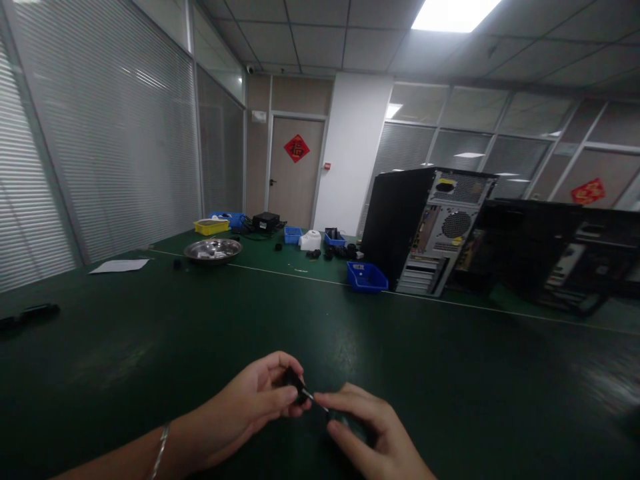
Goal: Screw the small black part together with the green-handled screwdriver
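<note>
My left hand (pixel 250 407) and my right hand (pixel 373 437) meet low in the head view, just above the green table (pixel 150 347). The left hand's fingers pinch a small black part (pixel 295 385). The right hand's thumb and forefinger close on a thin light tip sticking out of that part's right side. What the part is stays too small and dark to tell. A silver bracelet sits on my left wrist.
A black computer tower (pixel 425 230) stands with its back open to me at mid right, more dark cases (pixel 550 257) beside it. A blue bin (pixel 367 277), a steel bowl (pixel 213 251), a yellow tray (pixel 211 227), paper (pixel 120 266) and small parts lie farther back.
</note>
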`<state>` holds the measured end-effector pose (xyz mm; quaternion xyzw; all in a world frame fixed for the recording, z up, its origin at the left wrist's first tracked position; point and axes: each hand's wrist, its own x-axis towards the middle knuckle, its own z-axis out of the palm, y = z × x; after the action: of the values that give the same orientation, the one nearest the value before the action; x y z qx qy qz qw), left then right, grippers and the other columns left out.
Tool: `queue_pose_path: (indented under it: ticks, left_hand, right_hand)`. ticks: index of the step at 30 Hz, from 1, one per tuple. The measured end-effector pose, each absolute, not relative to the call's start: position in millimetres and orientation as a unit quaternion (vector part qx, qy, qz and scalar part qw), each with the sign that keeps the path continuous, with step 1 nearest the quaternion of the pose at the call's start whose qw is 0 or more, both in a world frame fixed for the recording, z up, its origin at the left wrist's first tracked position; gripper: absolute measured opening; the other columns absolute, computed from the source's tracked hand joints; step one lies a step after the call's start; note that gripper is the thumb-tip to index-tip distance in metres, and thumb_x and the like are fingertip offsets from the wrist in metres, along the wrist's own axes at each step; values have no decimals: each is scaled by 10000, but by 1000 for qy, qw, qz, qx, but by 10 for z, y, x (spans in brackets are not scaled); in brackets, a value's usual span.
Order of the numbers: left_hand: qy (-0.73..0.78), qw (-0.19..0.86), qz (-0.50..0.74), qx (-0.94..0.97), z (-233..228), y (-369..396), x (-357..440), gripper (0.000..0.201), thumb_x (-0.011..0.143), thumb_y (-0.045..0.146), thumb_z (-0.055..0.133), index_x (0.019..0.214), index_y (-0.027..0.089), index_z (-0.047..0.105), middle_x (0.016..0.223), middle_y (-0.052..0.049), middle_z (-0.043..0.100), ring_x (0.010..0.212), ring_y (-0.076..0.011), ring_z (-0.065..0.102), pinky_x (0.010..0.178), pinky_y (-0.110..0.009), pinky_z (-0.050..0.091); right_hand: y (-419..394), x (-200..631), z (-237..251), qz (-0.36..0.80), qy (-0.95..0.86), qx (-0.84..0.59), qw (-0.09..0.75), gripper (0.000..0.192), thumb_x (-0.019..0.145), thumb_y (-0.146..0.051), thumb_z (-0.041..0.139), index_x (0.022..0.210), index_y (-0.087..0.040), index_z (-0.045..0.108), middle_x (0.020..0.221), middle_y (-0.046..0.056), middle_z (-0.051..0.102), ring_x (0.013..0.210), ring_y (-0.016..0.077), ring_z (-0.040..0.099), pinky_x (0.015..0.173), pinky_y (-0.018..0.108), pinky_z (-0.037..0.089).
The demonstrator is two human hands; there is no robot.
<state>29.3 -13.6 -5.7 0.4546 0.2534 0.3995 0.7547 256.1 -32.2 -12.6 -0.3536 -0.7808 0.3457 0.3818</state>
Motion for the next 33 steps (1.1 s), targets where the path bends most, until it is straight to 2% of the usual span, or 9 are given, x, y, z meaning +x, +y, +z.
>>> queue_pose_path:
  ticks: [3, 5, 8, 11, 17, 21, 25, 30, 33]
  left_hand:
    - [287, 717, 414, 482, -75, -104, 306, 188, 811, 202, 710, 979, 136, 658, 965, -52, 623, 847, -154, 566, 747, -276, 426]
    - [318, 689, 413, 504, -78, -92, 311, 253, 826, 273, 689, 1041, 144, 665, 930, -44, 621, 808, -153, 544, 707, -271, 404]
    - [361, 636, 387, 562, -81, -107, 314, 351, 873, 374, 616, 1151, 160, 629, 816, -10, 588, 758, -159, 526, 708, -292, 402]
    - [372, 593, 364, 614, -89, -157, 325, 378, 931, 412, 511, 1221, 173, 546, 768, 8, 558, 716, -158, 523, 688, -302, 422]
    - [337, 593, 372, 629, -104, -201, 349, 221, 938, 370, 504, 1051, 181, 524, 837, -15, 582, 726, -164, 558, 655, -299, 455]
    - [362, 574, 377, 630, -110, -170, 325, 217, 907, 291, 572, 1083, 166, 598, 873, -30, 616, 782, -173, 576, 728, -310, 465]
    - [345, 600, 393, 606, -111, -157, 312, 337, 828, 212, 674, 1157, 200, 603, 1062, -58, 631, 930, -200, 591, 750, -293, 474]
    - [378, 591, 376, 605, -44, -144, 319, 268, 814, 223, 671, 1070, 146, 682, 773, -17, 663, 721, -160, 594, 722, -298, 464]
    - [394, 592, 375, 594, 8, -139, 329, 301, 785, 234, 684, 1066, 128, 698, 748, -15, 669, 687, -154, 588, 701, -297, 457]
  right_hand:
    - [-338, 2575, -139, 339, -793, -344, 370, 305, 914, -371, 564, 1146, -229, 702, 828, 76, 654, 739, 206, 638, 658, 314, 482]
    - [-351, 2592, -157, 326, -792, -357, 372, 297, 912, -347, 573, 1160, -238, 694, 884, 88, 667, 798, 223, 647, 706, 329, 492]
    - [-373, 2605, -161, 306, -781, -383, 388, 286, 915, -296, 577, 1180, -255, 678, 961, 92, 673, 887, 239, 643, 785, 349, 491]
    - [-398, 2590, -113, 314, -785, -367, 389, 289, 923, -262, 556, 1189, -264, 671, 907, 75, 674, 829, 225, 647, 729, 325, 503]
    - [-415, 2553, -61, 321, -781, -363, 395, 304, 921, -217, 562, 1204, -266, 662, 924, 69, 680, 839, 216, 643, 733, 315, 504]
    - [-413, 2544, -68, 313, -782, -379, 384, 297, 915, -224, 571, 1192, -264, 672, 923, 70, 679, 837, 220, 639, 729, 317, 501]
    - [-417, 2535, -39, 314, -775, -399, 377, 292, 920, -224, 563, 1187, -248, 678, 922, 72, 678, 846, 221, 638, 743, 322, 493]
    - [-426, 2538, -24, 328, -772, -405, 364, 299, 933, -232, 553, 1209, -240, 668, 909, 65, 669, 825, 213, 635, 723, 321, 483]
    - [-420, 2541, -23, 337, -768, -407, 361, 296, 925, -233, 571, 1202, -234, 674, 919, 65, 666, 850, 214, 633, 743, 323, 479]
